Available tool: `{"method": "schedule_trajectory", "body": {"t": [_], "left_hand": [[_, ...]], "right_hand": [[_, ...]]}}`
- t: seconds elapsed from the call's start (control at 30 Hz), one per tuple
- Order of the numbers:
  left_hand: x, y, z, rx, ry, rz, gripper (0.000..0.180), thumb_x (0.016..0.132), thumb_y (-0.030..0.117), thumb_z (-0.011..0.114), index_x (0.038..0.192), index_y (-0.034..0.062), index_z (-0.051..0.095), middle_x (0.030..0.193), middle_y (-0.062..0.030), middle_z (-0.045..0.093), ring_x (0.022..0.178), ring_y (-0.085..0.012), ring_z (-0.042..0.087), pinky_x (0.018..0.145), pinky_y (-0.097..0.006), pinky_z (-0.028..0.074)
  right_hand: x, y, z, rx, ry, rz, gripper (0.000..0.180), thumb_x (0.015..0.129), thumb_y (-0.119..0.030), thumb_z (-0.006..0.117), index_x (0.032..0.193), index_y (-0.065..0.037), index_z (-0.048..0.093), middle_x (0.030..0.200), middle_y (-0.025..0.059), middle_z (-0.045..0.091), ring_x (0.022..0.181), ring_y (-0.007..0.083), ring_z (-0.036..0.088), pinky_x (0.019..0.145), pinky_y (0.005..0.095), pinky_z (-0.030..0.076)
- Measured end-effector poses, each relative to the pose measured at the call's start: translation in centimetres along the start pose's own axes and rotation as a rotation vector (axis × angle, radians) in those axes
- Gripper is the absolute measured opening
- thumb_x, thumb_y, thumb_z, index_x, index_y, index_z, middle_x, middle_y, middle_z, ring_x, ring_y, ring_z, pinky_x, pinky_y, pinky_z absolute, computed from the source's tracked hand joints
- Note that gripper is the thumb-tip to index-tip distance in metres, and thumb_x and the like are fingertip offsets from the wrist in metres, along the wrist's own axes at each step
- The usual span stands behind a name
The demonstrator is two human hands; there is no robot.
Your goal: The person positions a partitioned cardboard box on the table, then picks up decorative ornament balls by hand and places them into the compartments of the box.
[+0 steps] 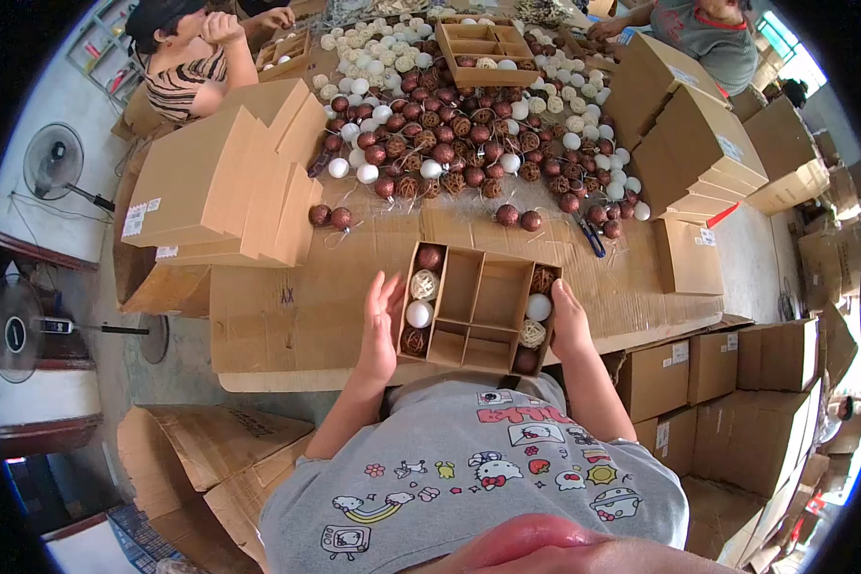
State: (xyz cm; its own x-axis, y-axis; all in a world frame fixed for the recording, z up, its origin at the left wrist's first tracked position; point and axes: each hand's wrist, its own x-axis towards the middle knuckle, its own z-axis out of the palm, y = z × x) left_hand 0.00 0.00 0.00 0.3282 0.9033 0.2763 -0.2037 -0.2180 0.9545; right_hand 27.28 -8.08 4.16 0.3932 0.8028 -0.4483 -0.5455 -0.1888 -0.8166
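A divided cardboard box (464, 333) sits tilted at the table's near edge, in front of my body. Its left column holds a brown glitter ball (430, 257), a cream woven ball (424, 284), a white ball (419, 314) and a brown wicker ball (414, 341). A similar mix of balls fills the right column; the middle compartments hold nothing. My right hand (570, 323) grips the box's right wall, thumb on the rim. Beside the left wall, my left hand (383, 325) is open, fingers stretched out; whether its palm touches the box I cannot tell.
A large pile of decorative balls (450, 129) covers the table's far half. Blue-handled pliers (593, 235) lie right of centre. Stacked cartons (220, 182) stand at left, more cartons (689, 143) at right. Another divided box (485, 77) rests behind. Two people sit across.
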Motion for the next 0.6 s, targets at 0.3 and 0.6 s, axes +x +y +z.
{"method": "schedule_trajectory", "body": {"t": [0.3, 0.6], "left_hand": [[0.1, -2.5, -1.6, 0.852, 0.096, 0.186, 0.037, 0.089, 0.019, 0.049, 0.123, 0.0048, 0.049, 0.115, -0.0119, 0.056, 0.107, -0.0309, 0.05, 0.1, -0.055, 0.03], [0.4, -2.9, -1.5, 1.001, 0.021, 0.206, 0.027, 0.086, 0.019, 0.054, 0.111, 0.0089, 0.054, 0.103, -0.0096, 0.06, 0.101, -0.0307, 0.054, 0.099, -0.054, 0.03]], "right_hand": [[8.3, -7.9, 3.4, 0.346, 0.067, -0.125, 0.035, 0.101, -0.028, 0.039, 0.125, -0.004, 0.048, 0.119, 0.0107, 0.058, 0.108, 0.028, 0.057, 0.093, 0.0445, 0.048], [22.4, -19.6, 14.4, 0.636, -0.016, -0.346, 0.035, 0.101, -0.027, 0.03, 0.127, -0.008, 0.045, 0.127, 0.0132, 0.051, 0.115, 0.0335, 0.051, 0.1, 0.0564, 0.04]]}}
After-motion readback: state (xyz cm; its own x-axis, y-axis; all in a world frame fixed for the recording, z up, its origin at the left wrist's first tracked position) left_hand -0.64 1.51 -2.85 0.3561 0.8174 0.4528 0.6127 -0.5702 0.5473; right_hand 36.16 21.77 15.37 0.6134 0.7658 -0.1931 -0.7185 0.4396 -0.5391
